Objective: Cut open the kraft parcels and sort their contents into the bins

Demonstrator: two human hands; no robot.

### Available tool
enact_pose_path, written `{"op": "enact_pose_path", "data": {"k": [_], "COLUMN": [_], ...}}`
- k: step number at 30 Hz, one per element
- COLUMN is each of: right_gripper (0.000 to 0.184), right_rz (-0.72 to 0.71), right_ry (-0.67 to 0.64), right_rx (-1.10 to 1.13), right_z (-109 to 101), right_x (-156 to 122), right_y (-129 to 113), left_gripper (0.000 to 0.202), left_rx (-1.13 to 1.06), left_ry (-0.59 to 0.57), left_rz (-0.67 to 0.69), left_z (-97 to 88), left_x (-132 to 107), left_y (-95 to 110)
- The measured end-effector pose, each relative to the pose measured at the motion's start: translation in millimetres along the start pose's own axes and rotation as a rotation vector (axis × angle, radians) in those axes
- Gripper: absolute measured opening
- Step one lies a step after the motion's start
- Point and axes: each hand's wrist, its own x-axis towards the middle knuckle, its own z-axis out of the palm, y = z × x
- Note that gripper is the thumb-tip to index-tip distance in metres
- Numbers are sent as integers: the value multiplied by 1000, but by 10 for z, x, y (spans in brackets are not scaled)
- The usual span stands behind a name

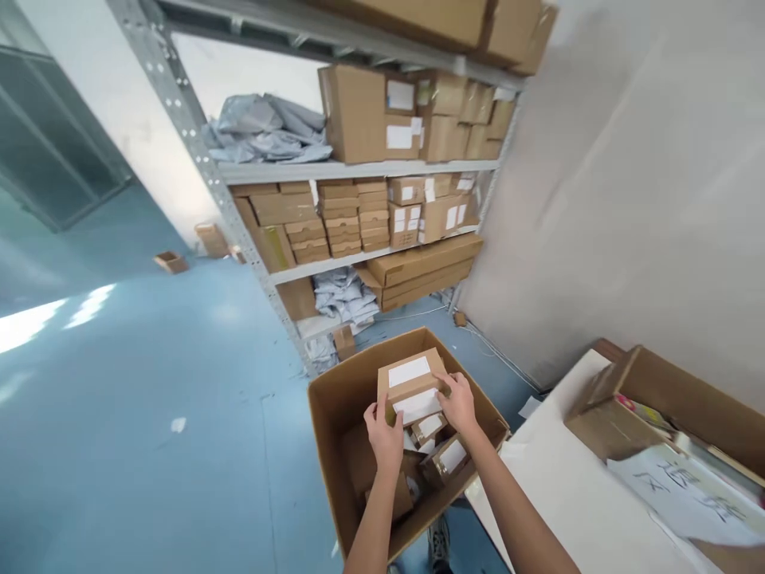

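Note:
A small cardboard box (pixel 412 385) with two white labels is held between my hands, over the large open carton (pixel 326 438). My left hand (pixel 384 434) grips its near left corner, fingers closed against the side. On the right edge, my right hand (pixel 457 399) has its thumb and fingers closed on the box. Below it, inside the carton, lie several smaller brown boxes; one labelled box (pixel 448 460) leans near the right wall. My forearms hide part of the carton's contents.
Metal shelving (pixel 358 169) ahead carries many cardboard boxes and grey plastic bags (pixel 268 127). At right, a white table (pixel 559 470) bears an open box (pixel 603 410) and a handwritten sheet (pixel 687 490). Small boxes (pixel 212 239) lie on the blue floor at left.

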Motion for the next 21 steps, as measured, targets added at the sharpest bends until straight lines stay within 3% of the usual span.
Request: {"op": "enact_pose_path", "data": {"k": [4,8,12,15,18,21], "right_gripper": [50,54,51,48,46,52], "right_rz": [129,321,585,795,948,1058], "right_ry": [146,223,320,421,502,500], "right_rx": [-76,-136,-182,-201,-192,-130], "right_z": [-367,-861,-1502,-1856,-1997,-1948], "right_x": [-537,-1190,-1979,-2631,-3305,-3992], "right_y": [255,633,1084,1456,1833,2173], "left_gripper": [64,66,60,62,69,77], "left_rx": [-52,-112,-160,-190,-208,-186], "left_ry": [-143,-351,-629,-881,-1146,-1355], "left_rz": [149,263,373,442,447,398], "left_z": [273,726,1173,1480,1738,1915], "left_x": [-193,-641,-1302,-1870,-2475,-3075], "left_y": [163,418,850,1149,1277,1206]}}
